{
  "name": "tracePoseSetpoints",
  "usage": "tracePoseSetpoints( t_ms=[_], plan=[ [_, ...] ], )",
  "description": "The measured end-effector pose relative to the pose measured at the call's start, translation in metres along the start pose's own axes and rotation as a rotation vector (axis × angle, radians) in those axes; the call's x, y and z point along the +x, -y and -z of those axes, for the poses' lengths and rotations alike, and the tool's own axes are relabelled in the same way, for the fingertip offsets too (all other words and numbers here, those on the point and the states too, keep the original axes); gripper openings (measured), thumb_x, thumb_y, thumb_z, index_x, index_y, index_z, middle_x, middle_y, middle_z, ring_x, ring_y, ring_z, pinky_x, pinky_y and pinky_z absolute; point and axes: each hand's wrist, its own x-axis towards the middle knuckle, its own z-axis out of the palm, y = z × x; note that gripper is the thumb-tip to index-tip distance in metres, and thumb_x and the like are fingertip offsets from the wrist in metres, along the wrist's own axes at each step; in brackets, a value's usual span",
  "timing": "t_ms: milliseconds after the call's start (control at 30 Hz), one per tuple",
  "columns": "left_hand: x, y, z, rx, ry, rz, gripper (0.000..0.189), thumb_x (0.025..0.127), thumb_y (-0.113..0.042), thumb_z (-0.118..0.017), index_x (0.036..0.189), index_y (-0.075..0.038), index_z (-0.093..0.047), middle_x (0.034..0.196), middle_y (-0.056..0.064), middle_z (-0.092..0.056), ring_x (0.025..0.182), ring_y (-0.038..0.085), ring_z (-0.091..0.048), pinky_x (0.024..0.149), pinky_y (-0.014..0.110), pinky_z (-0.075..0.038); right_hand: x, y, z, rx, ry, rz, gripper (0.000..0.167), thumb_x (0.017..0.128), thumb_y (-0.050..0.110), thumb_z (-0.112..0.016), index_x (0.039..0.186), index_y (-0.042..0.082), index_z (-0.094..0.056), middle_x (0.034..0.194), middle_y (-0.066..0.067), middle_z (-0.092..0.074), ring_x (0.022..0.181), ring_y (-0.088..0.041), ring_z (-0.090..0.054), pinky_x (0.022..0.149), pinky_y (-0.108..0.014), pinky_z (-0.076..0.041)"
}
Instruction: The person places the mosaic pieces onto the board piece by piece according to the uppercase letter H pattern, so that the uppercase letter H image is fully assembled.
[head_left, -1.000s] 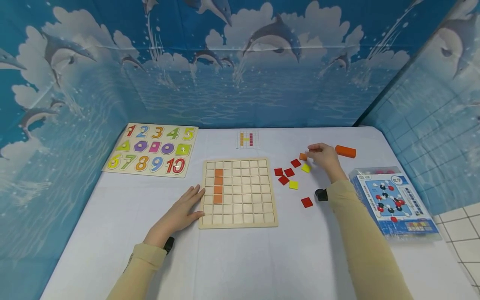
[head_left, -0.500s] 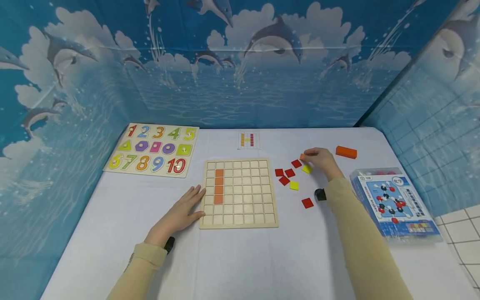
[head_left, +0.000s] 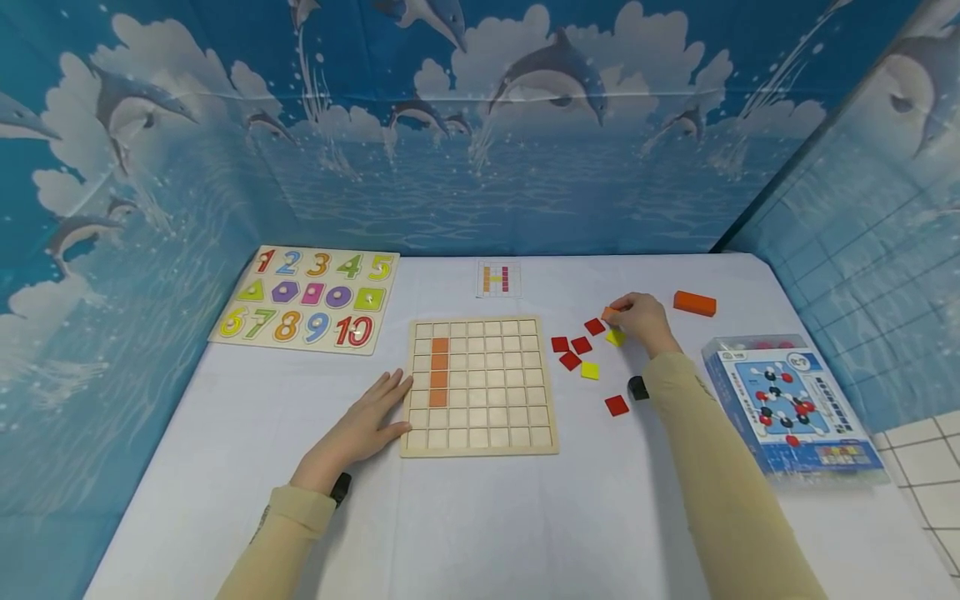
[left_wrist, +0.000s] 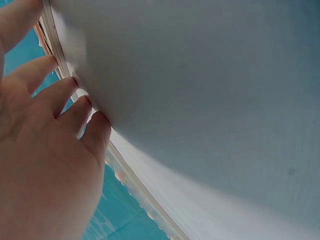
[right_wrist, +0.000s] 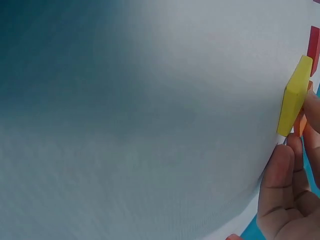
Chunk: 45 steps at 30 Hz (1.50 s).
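Note:
My left hand [head_left: 367, 421] rests with spread, straight fingers against the left edge of a wooden grid board [head_left: 480, 452]; in the left wrist view its fingertips touch that edge. Several orange square tiles [head_left: 438, 379] form a column in the board. To the right, my right hand [head_left: 647, 322] pinches another orange tile [head_left: 611, 313], partly hidden by the fingers. Just below it lies a yellow tile [head_left: 615, 337], standing large before the fingers in the right wrist view. Several red tiles [head_left: 582, 345] and a second yellow tile [head_left: 590, 371] lie between hand and board.
A pattern card [head_left: 498, 279] lies behind the board, a number puzzle [head_left: 303, 298] at back left. An orange block [head_left: 694, 303] sits beyond the right hand, and a boxed molecule set [head_left: 795, 408] at the right. One red tile [head_left: 617, 406] lies nearer the front.
My right hand has moved slightly left, and its fingertips have come onto the orange tile and taken hold of it. The left hand has stayed at the board's edge.

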Motion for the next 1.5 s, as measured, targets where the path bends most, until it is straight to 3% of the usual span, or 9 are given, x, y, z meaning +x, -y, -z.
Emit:
tracePoseSetpoints(
  t_ms=[300, 500, 667, 833, 1067, 1233, 1500],
  plan=[
    [0.000, 0.001, 0.001, 0.006, 0.001, -0.002, 0.074, 0.094, -0.029, -0.066, 0.156, -0.012, -0.029, 0.165, 0.011, -0.018, 0.153, 0.035, -0.011, 0.121, 0.057, -0.021, -0.007, 0.002, 0.005, 0.013, -0.010, -0.029, 0.033, 0.098, 0.019, -0.060, 0.123, -0.002, -0.053, 0.123, -0.023, -0.051, 0.105, -0.035, -0.048, 0.096, -0.045, -0.049],
    [0.000, 0.002, 0.001, 0.005, 0.003, 0.000, 0.074, 0.095, -0.029, -0.066, 0.156, -0.012, -0.028, 0.165, 0.012, -0.018, 0.153, 0.035, -0.010, 0.121, 0.057, -0.021, -0.014, 0.008, 0.006, 0.146, -0.020, -0.035, 0.035, 0.099, 0.019, -0.057, 0.128, 0.000, -0.054, 0.128, -0.021, -0.055, 0.107, -0.031, -0.055, 0.097, -0.035, -0.051],
    [0.000, 0.002, 0.001, 0.008, 0.005, 0.001, 0.074, 0.095, -0.029, -0.065, 0.156, -0.012, -0.028, 0.165, 0.012, -0.018, 0.153, 0.036, -0.011, 0.121, 0.057, -0.021, -0.031, 0.022, -0.002, 0.260, 0.010, -0.025, 0.038, 0.099, 0.024, -0.059, 0.131, 0.004, -0.056, 0.132, -0.018, -0.055, 0.110, -0.027, -0.058, 0.104, -0.038, -0.050],
    [0.001, 0.003, 0.002, 0.010, 0.003, -0.009, 0.073, 0.095, -0.030, -0.064, 0.156, -0.012, -0.028, 0.165, 0.013, -0.018, 0.153, 0.036, -0.011, 0.121, 0.058, -0.020, -0.055, 0.039, -0.019, 0.299, 0.123, 0.071, 0.039, 0.098, 0.025, -0.060, 0.130, 0.002, -0.056, 0.130, -0.019, -0.059, 0.112, -0.031, -0.061, 0.104, -0.041, -0.050],
    [0.000, 0.002, 0.001, 0.006, 0.012, -0.011, 0.073, 0.095, -0.028, -0.065, 0.156, -0.011, -0.028, 0.165, 0.013, -0.018, 0.153, 0.036, -0.011, 0.121, 0.057, -0.020, -0.092, 0.056, -0.058, 0.333, 0.261, 0.217, 0.032, 0.094, 0.020, -0.067, 0.120, 0.001, -0.063, 0.105, -0.008, -0.068, 0.100, -0.028, -0.067, 0.092, -0.038, -0.056],
    [-0.001, 0.001, 0.001, 0.011, 0.014, -0.010, 0.073, 0.095, -0.028, -0.065, 0.156, -0.011, -0.029, 0.165, 0.013, -0.018, 0.153, 0.036, -0.011, 0.121, 0.057, -0.020, -0.117, 0.072, -0.086, 0.310, 0.320, 0.254, 0.025, 0.092, 0.018, -0.069, 0.113, 0.004, -0.068, 0.098, -0.007, -0.068, 0.091, -0.025, -0.067, 0.089, -0.039, -0.057],
    [0.000, -0.001, 0.004, 0.009, 0.013, -0.001, 0.073, 0.095, -0.030, -0.065, 0.156, -0.011, -0.028, 0.165, 0.012, -0.018, 0.153, 0.036, -0.010, 0.121, 0.057, -0.020, -0.139, 0.087, -0.126, 0.286, 0.400, 0.355, 0.013, 0.089, 0.015, -0.071, 0.101, 0.010, -0.072, 0.087, -0.003, -0.068, 0.080, -0.019, -0.065, 0.075, -0.030, -0.056]
  ],
)
